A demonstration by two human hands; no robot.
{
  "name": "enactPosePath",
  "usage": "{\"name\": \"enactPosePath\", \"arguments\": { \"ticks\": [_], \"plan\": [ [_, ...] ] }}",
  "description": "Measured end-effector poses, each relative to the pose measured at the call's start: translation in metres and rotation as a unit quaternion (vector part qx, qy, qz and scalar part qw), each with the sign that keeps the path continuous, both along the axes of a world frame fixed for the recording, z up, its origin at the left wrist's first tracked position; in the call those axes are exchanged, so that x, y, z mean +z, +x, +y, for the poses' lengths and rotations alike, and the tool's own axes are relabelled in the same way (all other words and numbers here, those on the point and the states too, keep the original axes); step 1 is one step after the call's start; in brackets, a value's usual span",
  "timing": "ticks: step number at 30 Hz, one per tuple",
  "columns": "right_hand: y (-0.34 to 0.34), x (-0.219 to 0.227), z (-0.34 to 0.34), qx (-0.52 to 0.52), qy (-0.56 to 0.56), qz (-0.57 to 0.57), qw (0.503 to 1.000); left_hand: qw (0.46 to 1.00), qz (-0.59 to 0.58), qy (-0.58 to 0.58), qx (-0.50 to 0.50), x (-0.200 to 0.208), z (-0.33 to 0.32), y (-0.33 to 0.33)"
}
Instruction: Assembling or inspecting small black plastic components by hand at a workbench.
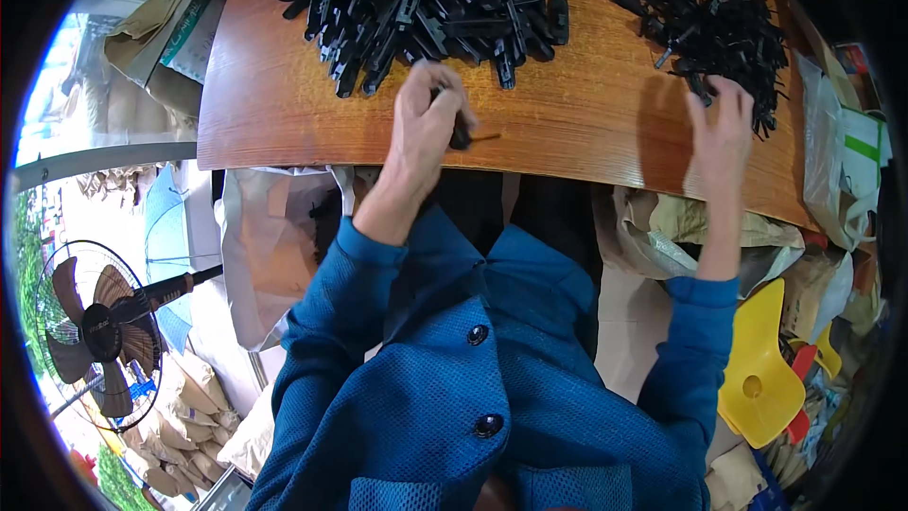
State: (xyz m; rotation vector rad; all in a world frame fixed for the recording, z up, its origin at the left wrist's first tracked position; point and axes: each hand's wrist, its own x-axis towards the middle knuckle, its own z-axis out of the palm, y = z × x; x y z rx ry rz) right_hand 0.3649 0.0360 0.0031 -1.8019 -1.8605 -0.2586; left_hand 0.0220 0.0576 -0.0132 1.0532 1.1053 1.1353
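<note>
The left hand (426, 118) is closed around a small black part (460, 135) just above the wooden worktop (586, 114), below a pile of long black parts (435, 5); the right hand (721, 123), fingers loosely curled, reaches the smaller black pile (714, 24), perhaps pinching one piece.

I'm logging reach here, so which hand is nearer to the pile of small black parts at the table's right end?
Right. The right hand touches the right-end pile at its lower edge; the left hand is far off, below the other pile.

Standing fan (99, 333), yellow plastic seat (757, 378), paper sacks (180, 431) around the wooden table (586, 123)
</note>
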Motion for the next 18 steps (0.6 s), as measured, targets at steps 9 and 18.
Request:
{"name": "enactPosePath", "arguments": {
  "ticks": [9, 18],
  "plan": [
    [0.033, -0.014, 0.02, -0.028, -0.071, -0.047, 0.996, 0.685, 0.633, 0.353, -0.076, 0.015, 0.079, 0.025],
    [-0.005, -0.009, 0.026, 0.133, -0.196, 0.385, 0.892, 0.709, 0.617, 0.332, -0.082, 0.014, 0.091, 0.026]
  ]
}}
